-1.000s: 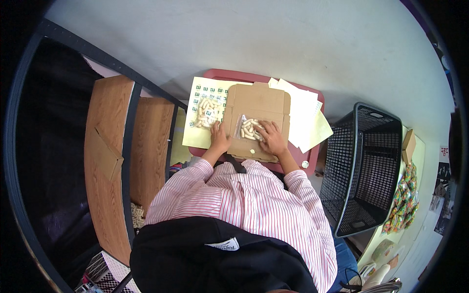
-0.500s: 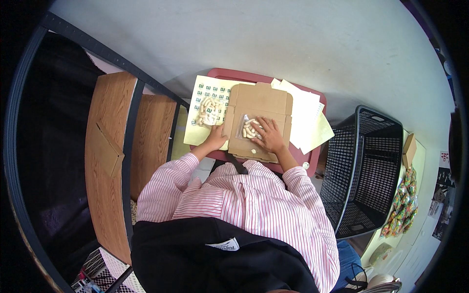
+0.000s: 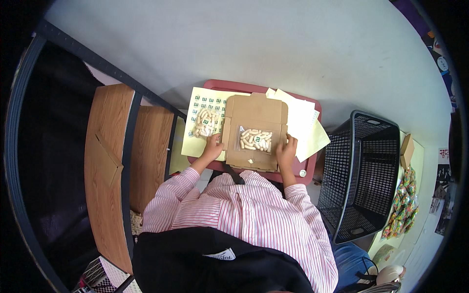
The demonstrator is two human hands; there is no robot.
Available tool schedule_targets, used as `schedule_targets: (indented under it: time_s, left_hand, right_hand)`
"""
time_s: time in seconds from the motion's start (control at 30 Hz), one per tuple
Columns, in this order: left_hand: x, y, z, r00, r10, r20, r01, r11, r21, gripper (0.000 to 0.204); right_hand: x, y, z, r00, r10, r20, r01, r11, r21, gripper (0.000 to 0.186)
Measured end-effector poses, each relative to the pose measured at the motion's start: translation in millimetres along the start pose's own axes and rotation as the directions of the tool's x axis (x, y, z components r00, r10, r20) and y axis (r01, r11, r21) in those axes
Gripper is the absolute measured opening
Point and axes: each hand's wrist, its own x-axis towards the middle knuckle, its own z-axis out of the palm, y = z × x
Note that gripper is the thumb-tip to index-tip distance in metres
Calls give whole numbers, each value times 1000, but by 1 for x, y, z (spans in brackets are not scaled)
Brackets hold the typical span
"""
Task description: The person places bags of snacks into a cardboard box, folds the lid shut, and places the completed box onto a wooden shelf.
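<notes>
An unfolded brown cardboard box (image 3: pixel 256 108) lies on a red tray table, its lid laid back toward the wall. In its lower part sits a clear bag of pale, finger-shaped pieces (image 3: pixel 249 141) with a round green-and-white sticker. My left hand (image 3: pixel 213 147) grips the box's left edge, fingers bent. At the right edge, my right hand (image 3: pixel 287 151) pinches the side wall, with the bag between both hands. A second similar bag (image 3: pixel 206 122) lies left of the box on a sheet of round stickers (image 3: pixel 197 105).
White and yellow papers (image 3: pixel 302 119) lie at the right of the red tray table (image 3: pixel 222 87). A black plastic crate (image 3: pixel 342 171) stands to the right, with colourful packets (image 3: pixel 403 205) beyond it. Wooden shelves (image 3: pixel 110 195) at left hold a folded cardboard piece (image 3: pixel 105 158).
My right hand has lifted off the bag and moved right to the box's edge, uncovering the bag and its sticker. My left hand stays at the left edge.
</notes>
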Motion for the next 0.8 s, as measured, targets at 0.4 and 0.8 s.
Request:
schedule_targets:
  time_s: [0.4, 0.8]
  left_hand:
    - [1, 13, 9, 987, 162, 1, -162, 986, -37, 44]
    - [-17, 20, -2, 944, 299, 140, -305, 952, 25, 52]
  right_hand:
    - [-16, 50, -1, 906, 253, 339, -274, 962, 14, 27]
    - [-15, 58, -23, 800, 190, 569, -344, 922, 176, 32]
